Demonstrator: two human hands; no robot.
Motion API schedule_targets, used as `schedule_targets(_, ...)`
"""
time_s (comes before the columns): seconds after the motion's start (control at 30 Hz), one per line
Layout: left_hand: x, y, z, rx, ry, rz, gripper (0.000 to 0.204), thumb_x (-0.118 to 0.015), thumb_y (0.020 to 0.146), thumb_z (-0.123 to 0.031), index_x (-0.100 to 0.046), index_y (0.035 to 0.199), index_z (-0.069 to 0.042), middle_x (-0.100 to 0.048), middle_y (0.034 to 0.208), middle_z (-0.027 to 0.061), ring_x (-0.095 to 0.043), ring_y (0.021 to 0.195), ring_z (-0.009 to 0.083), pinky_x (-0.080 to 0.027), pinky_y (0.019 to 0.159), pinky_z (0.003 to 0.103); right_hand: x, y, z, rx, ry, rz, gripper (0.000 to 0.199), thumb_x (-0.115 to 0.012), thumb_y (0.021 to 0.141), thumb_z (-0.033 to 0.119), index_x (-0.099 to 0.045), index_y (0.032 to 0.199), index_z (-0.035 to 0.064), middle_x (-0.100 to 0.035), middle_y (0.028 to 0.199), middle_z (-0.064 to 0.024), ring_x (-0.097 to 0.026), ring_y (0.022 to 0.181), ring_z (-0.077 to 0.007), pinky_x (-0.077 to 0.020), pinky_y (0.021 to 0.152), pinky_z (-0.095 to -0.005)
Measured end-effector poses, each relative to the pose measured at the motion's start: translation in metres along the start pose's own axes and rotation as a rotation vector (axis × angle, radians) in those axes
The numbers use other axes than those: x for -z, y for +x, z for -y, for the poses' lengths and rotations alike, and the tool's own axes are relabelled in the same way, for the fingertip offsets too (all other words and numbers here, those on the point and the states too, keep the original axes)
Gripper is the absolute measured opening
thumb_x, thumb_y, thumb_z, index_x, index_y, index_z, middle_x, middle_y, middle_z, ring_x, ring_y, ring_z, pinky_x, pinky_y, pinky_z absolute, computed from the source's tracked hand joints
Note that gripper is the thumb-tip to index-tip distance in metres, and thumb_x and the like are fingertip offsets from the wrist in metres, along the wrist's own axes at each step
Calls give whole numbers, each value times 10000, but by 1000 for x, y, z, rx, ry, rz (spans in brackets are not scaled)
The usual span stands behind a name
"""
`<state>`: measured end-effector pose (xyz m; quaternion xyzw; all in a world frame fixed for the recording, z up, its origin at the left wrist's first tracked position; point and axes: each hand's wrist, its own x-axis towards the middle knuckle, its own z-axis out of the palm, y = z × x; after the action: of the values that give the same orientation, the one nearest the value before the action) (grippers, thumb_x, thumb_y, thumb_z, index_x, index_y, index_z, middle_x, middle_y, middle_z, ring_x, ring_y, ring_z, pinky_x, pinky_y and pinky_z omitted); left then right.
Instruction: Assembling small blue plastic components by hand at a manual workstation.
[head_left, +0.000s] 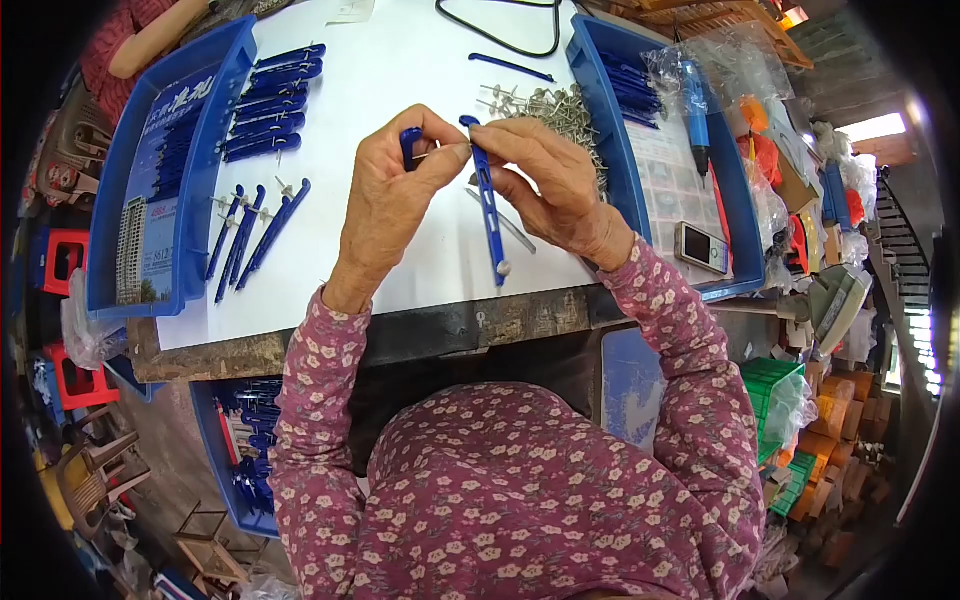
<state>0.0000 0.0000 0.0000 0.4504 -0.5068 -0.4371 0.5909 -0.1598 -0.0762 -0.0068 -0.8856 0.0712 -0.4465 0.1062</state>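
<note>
Above the white-covered table, my left hand (385,190) is closed in a pinch, with a short blue plastic piece (409,146) and a thin metal pin between its fingers. Close beside it, my right hand (550,180) grips a long, slotted blue plastic strip (489,215) near its upper end. A round metal head (503,268) shows at the strip's lower end. Under the right fingers runs a narrow grey metal strip (515,228); whether it is held or lies on the table, I cannot tell. Beyond the right hand is a heap of round-headed metal pins (560,115).
Blue strips with pins (270,105) lie in a stack at left, several more (245,240) nearer me. Blue trays stand left (190,295) and right (625,165); the right one holds a phone (701,247). A loose blue strip (512,67) and black cord (500,45) lie at the back.
</note>
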Motion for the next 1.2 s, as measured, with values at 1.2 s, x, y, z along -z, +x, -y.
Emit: schedule_targets(1.2, 14, -1, 3, -76, 187, 4, 46, -569, 829, -75, -546, 822, -36, -449, 635, -55, -358, 557, 18, -290, 497, 168, 13, 6, 13, -807, 1303, 471, 624, -373, 930, 455, -510, 1155, -111, -438, 475, -7, -322, 335, -36, -271, 330, -187)
